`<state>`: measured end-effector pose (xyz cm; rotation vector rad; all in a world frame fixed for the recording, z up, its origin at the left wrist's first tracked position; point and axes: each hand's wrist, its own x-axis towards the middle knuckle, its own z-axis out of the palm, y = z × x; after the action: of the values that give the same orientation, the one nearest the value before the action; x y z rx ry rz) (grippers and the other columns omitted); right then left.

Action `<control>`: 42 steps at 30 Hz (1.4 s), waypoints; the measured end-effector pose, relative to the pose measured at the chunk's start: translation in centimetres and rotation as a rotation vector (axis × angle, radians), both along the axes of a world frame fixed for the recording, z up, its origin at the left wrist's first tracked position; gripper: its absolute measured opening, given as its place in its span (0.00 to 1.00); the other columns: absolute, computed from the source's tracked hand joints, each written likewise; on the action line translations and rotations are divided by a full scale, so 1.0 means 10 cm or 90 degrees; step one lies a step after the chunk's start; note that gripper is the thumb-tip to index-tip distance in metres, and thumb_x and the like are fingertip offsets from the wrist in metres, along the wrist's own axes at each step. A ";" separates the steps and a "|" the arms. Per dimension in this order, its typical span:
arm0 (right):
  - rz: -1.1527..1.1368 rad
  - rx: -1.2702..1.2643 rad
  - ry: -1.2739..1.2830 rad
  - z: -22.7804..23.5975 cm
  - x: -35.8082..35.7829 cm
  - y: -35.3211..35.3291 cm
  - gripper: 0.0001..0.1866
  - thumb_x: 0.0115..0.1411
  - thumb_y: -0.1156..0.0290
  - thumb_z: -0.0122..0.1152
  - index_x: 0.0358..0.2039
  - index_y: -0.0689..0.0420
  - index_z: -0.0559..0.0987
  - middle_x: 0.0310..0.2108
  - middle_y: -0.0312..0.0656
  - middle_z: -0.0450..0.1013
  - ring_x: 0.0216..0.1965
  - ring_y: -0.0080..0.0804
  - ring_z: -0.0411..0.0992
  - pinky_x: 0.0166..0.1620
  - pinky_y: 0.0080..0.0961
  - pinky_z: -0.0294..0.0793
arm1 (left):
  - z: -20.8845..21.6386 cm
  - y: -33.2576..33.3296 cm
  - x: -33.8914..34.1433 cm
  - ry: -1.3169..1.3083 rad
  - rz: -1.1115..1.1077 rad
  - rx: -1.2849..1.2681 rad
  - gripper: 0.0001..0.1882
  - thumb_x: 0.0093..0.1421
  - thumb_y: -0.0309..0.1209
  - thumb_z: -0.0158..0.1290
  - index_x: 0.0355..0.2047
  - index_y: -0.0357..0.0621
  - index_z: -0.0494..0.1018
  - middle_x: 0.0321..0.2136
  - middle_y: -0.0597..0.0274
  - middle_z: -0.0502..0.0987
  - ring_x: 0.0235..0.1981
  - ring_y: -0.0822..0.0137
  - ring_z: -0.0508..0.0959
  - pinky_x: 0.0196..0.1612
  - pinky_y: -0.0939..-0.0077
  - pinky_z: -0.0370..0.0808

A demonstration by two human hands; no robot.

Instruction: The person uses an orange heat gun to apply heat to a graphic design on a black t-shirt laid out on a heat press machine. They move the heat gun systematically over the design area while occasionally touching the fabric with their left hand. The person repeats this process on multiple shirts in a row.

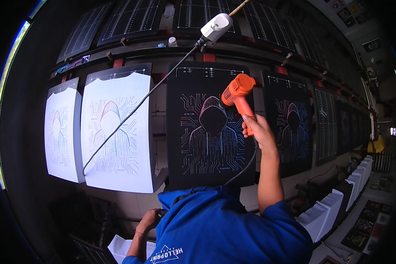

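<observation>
Right hand (258,131), grip wrapped around an orange plastic heat gun (236,91) over a black printed panel (211,125); left hand (148,219), partly hidden below, grip indiscernible; blue hood (215,220) conceals the panel's lower edge.

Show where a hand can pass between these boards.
Free: the tiled strip between the larger white T-shirt and middle black T-shirt, below the cable. Crowded: at that black T-shirt, where a co-worker's hand holds the heat gun.

Heat gun (236,90) was held in front of center shirt panel (211,125); two paper-covered panels (116,132) to its left, printed panel (292,123) right.
</observation>
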<state>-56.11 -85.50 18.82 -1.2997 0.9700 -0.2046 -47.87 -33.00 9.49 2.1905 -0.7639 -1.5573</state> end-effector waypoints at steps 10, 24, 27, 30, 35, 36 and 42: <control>-0.134 -0.067 -0.046 -0.23 0.09 -0.07 0.14 0.63 0.61 0.59 0.34 0.59 0.73 0.24 0.34 0.69 0.21 0.18 0.69 0.23 0.16 0.71 | 0.28 -0.01 0.24 0.175 -0.199 -0.011 0.14 0.58 0.30 0.52 0.43 0.36 0.74 0.39 0.42 0.78 0.42 0.44 0.77 0.41 0.60 0.74; -0.076 0.028 -0.055 -0.06 -0.08 -0.04 0.14 0.62 0.61 0.59 0.35 0.60 0.73 0.23 0.35 0.70 0.22 0.19 0.69 0.24 0.18 0.71 | 0.98 -1.40 0.82 -0.125 -0.119 -0.249 0.07 0.59 0.30 0.52 0.30 0.38 0.75 0.28 0.50 0.76 0.32 0.47 0.76 0.36 0.59 0.73; -0.074 -0.072 -0.015 -0.15 -0.07 0.04 0.16 0.62 0.60 0.58 0.37 0.62 0.73 0.24 0.35 0.70 0.22 0.20 0.70 0.24 0.18 0.71 | 1.54 -2.16 0.77 -0.046 -0.234 -0.490 0.07 0.58 0.29 0.54 0.33 0.38 0.75 0.29 0.52 0.75 0.33 0.52 0.75 0.39 0.62 0.71; -0.053 -0.014 -0.029 -0.05 -0.14 0.01 0.15 0.63 0.60 0.58 0.36 0.61 0.73 0.24 0.35 0.70 0.22 0.19 0.69 0.24 0.17 0.71 | 1.98 -2.66 0.53 0.229 -0.384 -0.746 0.11 0.62 0.33 0.52 0.35 0.36 0.73 0.32 0.54 0.74 0.35 0.54 0.73 0.41 0.62 0.70; -0.126 -0.030 -0.042 -0.20 -0.25 -0.09 0.14 0.62 0.60 0.59 0.35 0.60 0.73 0.24 0.34 0.69 0.21 0.19 0.69 0.23 0.17 0.70 | 2.64 -2.71 0.67 0.528 -0.915 -0.792 0.13 0.62 0.39 0.53 0.42 0.46 0.72 0.49 0.57 0.71 0.49 0.65 0.73 0.50 0.71 0.71; -0.148 -0.058 -0.038 -0.18 -0.21 -0.08 0.13 0.62 0.61 0.59 0.34 0.59 0.73 0.24 0.34 0.69 0.21 0.19 0.69 0.23 0.18 0.70 | 2.78 -2.69 0.76 0.555 -0.919 -0.823 0.13 0.62 0.39 0.53 0.42 0.45 0.72 0.48 0.57 0.71 0.48 0.65 0.73 0.50 0.71 0.71; -0.156 -0.021 -0.056 -0.06 -0.27 -0.12 0.13 0.62 0.61 0.58 0.33 0.59 0.73 0.23 0.33 0.68 0.21 0.17 0.68 0.22 0.15 0.70 | 2.93 -2.68 0.78 0.601 -0.825 -0.892 0.12 0.63 0.38 0.53 0.40 0.43 0.73 0.44 0.56 0.72 0.44 0.63 0.74 0.46 0.70 0.71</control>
<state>-58.86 -86.67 18.26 -1.1896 1.0529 -0.4634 -40.07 -59.78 38.77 -0.2107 -2.0575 -1.3081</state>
